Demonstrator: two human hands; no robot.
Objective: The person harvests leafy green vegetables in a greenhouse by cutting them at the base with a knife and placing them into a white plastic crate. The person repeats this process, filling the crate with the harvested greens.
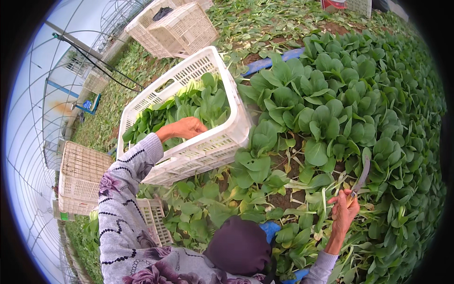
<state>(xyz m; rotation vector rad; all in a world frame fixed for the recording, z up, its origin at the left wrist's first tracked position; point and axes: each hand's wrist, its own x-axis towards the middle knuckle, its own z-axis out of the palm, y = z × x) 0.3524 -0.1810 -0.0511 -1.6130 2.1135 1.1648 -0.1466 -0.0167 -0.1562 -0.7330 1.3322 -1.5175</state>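
Observation:
My left hand reaches over the near rim of a white slatted plastic crate. Its curled fingers are at the pale stems of leafy greens, which look like bok choy and lie packed inside. Those fingertips are partly hidden, so I cannot tell if they grip a plant. Out to the right, my right hand is closed around the wooden handle of a curved-blade harvesting knife. The blade points away from me, over cut stems and beside the standing greens.
More plastic crates stand behind the filled one, with another crate at left. A slatted crate sits by my left arm. Blue flat hose crosses the bed. Loose leaves cover the ground. Greenhouse hoops curve along the left.

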